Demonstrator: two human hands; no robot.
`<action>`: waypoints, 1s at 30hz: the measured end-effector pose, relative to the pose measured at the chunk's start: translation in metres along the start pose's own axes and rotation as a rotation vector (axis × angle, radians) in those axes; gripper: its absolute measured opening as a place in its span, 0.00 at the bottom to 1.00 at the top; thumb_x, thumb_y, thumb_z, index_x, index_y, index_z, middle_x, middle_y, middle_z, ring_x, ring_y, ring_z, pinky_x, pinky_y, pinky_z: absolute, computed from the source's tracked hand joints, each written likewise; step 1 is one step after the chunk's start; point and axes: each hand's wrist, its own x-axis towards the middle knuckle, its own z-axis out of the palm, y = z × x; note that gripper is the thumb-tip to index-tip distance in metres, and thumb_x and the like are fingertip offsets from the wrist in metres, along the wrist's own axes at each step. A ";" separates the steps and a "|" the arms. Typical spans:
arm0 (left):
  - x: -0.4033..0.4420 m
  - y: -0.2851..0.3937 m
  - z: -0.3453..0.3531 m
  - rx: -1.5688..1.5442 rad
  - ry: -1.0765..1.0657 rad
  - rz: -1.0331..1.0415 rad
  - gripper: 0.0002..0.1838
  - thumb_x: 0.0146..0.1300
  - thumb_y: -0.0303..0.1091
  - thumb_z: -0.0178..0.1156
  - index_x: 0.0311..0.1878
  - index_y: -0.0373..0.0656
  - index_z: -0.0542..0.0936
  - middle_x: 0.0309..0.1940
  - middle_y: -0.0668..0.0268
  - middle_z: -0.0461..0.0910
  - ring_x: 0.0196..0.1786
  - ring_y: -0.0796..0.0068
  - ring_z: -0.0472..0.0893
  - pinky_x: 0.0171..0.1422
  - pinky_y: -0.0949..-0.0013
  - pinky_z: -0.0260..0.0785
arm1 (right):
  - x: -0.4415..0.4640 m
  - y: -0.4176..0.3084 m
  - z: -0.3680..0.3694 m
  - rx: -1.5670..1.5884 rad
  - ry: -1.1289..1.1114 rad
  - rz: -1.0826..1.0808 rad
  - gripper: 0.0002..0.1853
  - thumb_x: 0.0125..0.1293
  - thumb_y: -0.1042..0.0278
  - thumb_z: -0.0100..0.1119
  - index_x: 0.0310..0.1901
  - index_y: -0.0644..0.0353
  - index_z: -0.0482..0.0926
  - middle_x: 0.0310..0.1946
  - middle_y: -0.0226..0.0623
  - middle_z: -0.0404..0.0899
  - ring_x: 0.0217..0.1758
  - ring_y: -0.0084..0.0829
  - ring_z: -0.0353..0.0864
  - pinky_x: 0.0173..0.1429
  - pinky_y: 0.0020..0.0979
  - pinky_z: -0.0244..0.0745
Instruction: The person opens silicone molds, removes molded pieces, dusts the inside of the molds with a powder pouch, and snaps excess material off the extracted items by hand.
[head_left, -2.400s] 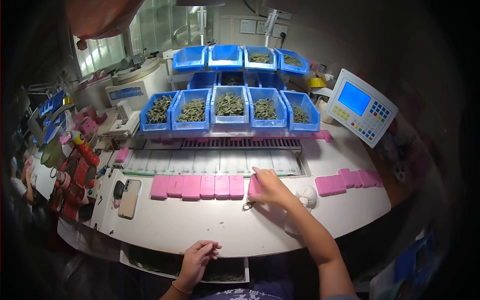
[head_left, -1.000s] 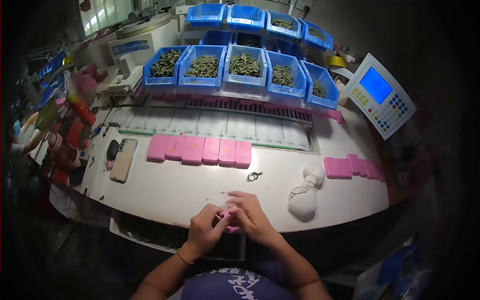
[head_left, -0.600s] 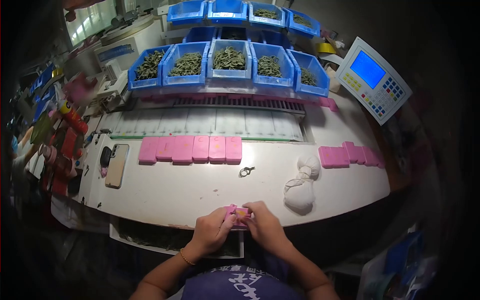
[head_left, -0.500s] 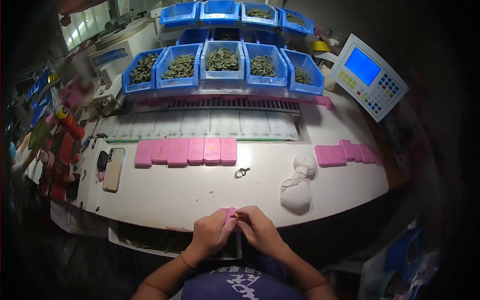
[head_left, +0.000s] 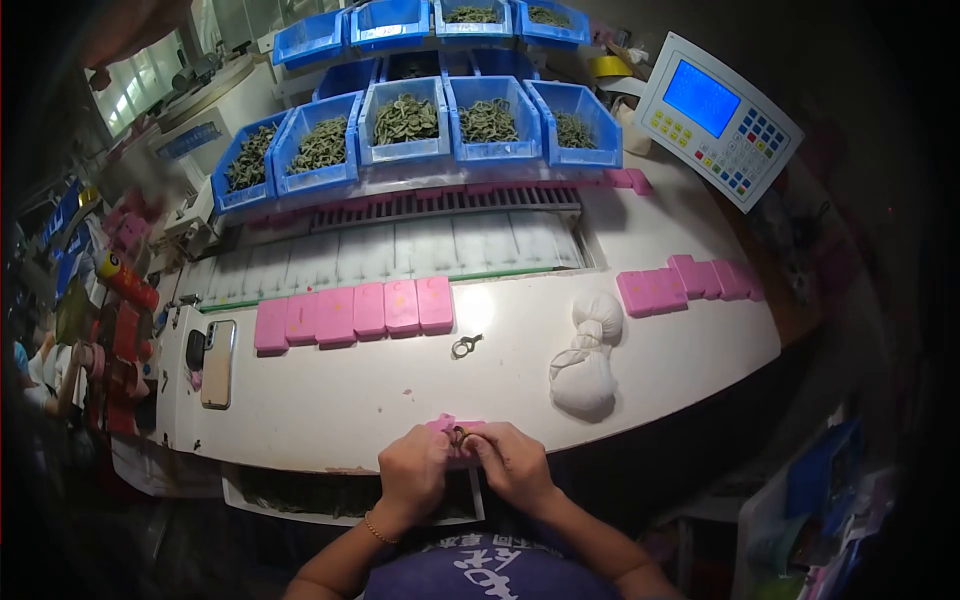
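Observation:
Near the table's front edge, my left hand (head_left: pixel 414 466) is closed on a pink block (head_left: pixel 443 420). My right hand (head_left: pixel 512 464) meets it there, thumb and fingers pinched on a small dark thing at the block, too small to name. Fingers partly cover the block. Beyond my hands a small metal ring-shaped tool (head_left: pixel 466 346) lies on the white table (head_left: pixel 400 440). A row of several pink blocks (head_left: pixel 354 312) stands behind it, at the left.
A tied white cloth bag (head_left: pixel 584 375) and more pink blocks (head_left: pixel 655 291) are at the right. A phone (head_left: pixel 218 364) lies left. Blue bins (head_left: pixel 497 147) with green dried pieces stand behind, beside a keypad panel (head_left: pixel 720 120). An open drawer (head_left: pixel 290 512) is below the table edge.
My right hand took a pink block from the row's right end and brought it to my left hand at the front edge. Both hands have since stayed together there, while the view shifted.

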 end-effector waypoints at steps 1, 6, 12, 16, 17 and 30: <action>0.000 -0.001 -0.005 -0.109 0.027 -0.114 0.18 0.73 0.39 0.52 0.28 0.38 0.72 0.23 0.54 0.72 0.22 0.51 0.72 0.29 0.55 0.63 | -0.001 0.001 0.002 -0.025 0.041 -0.020 0.06 0.66 0.78 0.62 0.44 0.65 0.81 0.35 0.43 0.84 0.32 0.35 0.85 0.37 0.31 0.80; -0.010 -0.010 -0.009 -0.196 0.066 -0.298 0.18 0.73 0.36 0.50 0.28 0.35 0.73 0.23 0.52 0.71 0.26 0.54 0.72 0.31 0.56 0.63 | 0.002 0.005 0.019 0.132 0.203 0.208 0.06 0.67 0.80 0.59 0.44 0.67 0.80 0.32 0.44 0.83 0.29 0.30 0.85 0.35 0.30 0.80; -0.004 0.001 -0.002 -0.121 0.180 -0.149 0.11 0.63 0.32 0.64 0.29 0.36 0.75 0.28 0.56 0.77 0.30 0.57 0.77 0.35 0.60 0.70 | 0.055 0.005 0.025 -0.070 0.158 0.218 0.16 0.68 0.71 0.62 0.54 0.66 0.76 0.34 0.47 0.82 0.31 0.43 0.85 0.36 0.36 0.79; -0.009 -0.004 -0.004 -0.011 0.227 -0.043 0.10 0.59 0.29 0.67 0.28 0.37 0.75 0.31 0.55 0.79 0.32 0.58 0.79 0.37 0.63 0.72 | 0.021 -0.020 0.007 -0.365 -0.041 0.174 0.17 0.68 0.70 0.62 0.56 0.65 0.75 0.38 0.48 0.81 0.43 0.42 0.84 0.46 0.36 0.78; -0.014 -0.009 -0.004 -0.116 0.192 -0.154 0.09 0.60 0.28 0.67 0.30 0.37 0.76 0.34 0.56 0.81 0.34 0.60 0.81 0.38 0.63 0.74 | 0.012 -0.024 0.004 -0.049 -0.169 0.326 0.16 0.70 0.70 0.61 0.56 0.64 0.75 0.39 0.46 0.81 0.44 0.39 0.84 0.47 0.34 0.78; 0.008 -0.005 -0.015 -2.204 0.139 -0.949 0.39 0.67 0.72 0.49 0.42 0.36 0.79 0.31 0.59 0.74 0.34 0.69 0.76 0.39 0.66 0.75 | -0.032 -0.011 0.026 0.411 -0.292 0.040 0.10 0.68 0.77 0.61 0.49 0.61 0.75 0.37 0.39 0.80 0.40 0.28 0.81 0.48 0.29 0.77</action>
